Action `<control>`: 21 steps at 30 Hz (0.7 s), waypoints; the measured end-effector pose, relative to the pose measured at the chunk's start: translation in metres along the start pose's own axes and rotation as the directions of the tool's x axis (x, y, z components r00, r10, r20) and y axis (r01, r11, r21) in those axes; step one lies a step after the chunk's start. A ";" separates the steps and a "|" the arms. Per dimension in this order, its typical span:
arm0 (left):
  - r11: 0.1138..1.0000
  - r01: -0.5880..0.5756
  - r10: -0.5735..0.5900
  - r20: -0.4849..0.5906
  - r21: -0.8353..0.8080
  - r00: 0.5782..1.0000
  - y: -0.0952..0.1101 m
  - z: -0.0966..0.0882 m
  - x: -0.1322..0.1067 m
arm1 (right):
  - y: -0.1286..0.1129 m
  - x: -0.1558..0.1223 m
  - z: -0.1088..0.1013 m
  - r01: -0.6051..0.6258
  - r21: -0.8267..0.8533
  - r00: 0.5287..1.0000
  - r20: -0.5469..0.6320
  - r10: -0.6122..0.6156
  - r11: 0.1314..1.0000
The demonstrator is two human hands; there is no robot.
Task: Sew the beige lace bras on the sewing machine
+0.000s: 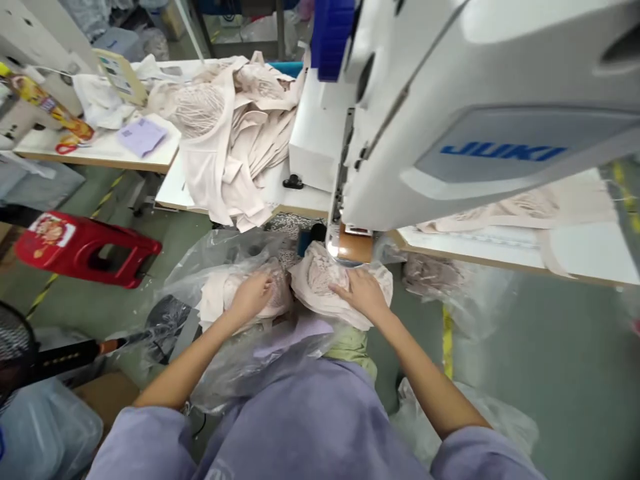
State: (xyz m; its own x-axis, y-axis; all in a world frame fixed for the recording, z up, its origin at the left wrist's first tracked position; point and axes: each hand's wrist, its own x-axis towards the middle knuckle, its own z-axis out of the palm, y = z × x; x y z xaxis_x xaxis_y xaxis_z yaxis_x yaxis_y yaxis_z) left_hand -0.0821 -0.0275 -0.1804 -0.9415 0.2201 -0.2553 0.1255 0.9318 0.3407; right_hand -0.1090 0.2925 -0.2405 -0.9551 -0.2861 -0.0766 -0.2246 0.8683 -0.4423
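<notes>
Two stacks of beige lace-cupped bras lie low in front of me, partly in a clear plastic bag [225, 373]. My left hand [253, 293] is on the left stack of bras [215, 300], its fingers curled into the fabric. On the right stack of bras [320, 267] rests my right hand [364, 292], with thumb and fingers apart. That stack sits just below the brown-fronted end of the JUKI sewing machine [470, 133]. A lilac paper [295, 335] lies in the bag between my forearms.
More beige bras [215, 127] are heaped on the white table [175, 190]. At left stand a red plastic stool [95, 247] and a fan [17, 347]. The right tabletop [480, 243] bears beige pieces. Another bag [435, 273] of pinkish-brown pieces is below it.
</notes>
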 end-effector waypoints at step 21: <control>0.884 -0.201 0.211 -0.022 -0.423 0.977 0.037 -0.063 -0.088 | -0.156 -0.005 -0.057 0.346 0.744 0.571 0.317 -0.757 0.572</control>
State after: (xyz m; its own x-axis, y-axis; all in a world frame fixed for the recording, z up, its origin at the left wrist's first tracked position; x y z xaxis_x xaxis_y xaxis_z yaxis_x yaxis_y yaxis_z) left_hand -0.0147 -0.0301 -0.0881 -0.9002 0.4058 -0.1578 0.1673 0.6570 0.7351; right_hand -0.0801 0.1818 -0.1199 -0.3145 -0.9492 0.0081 -0.3152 0.0964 -0.9441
